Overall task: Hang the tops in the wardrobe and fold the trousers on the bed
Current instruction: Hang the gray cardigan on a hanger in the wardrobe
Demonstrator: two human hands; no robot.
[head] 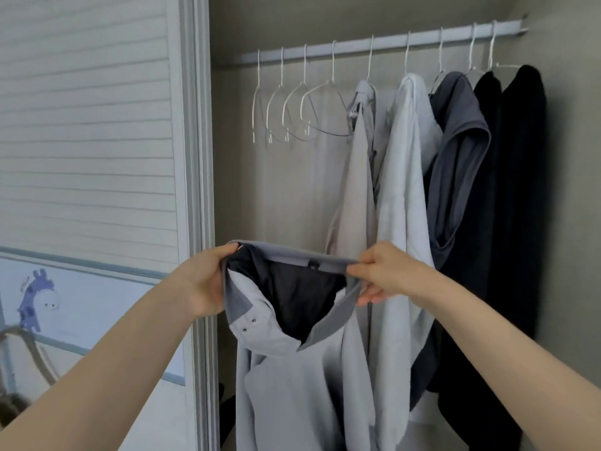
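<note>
I hold a light grey polo shirt [292,379] up in front of the open wardrobe, its darker grey collar stretched wide between my hands. My left hand [205,281] grips the collar's left end. My right hand [380,271] pinches the collar's right end. The shirt's body hangs down below. On the white rail [383,43] above hang several empty wire hangers [302,109] at the left, and several tops at the right: a beige one [354,196], a white one [403,190], a dark grey one [455,151] and black ones [517,190].
A white slatted sliding door [91,141] stands at the left, its lower panel bearing a purple cartoon sticker [35,297]. The wardrobe's right side wall [572,157] closes the space beside the black tops. A curved chair back [29,349] shows at the lower left.
</note>
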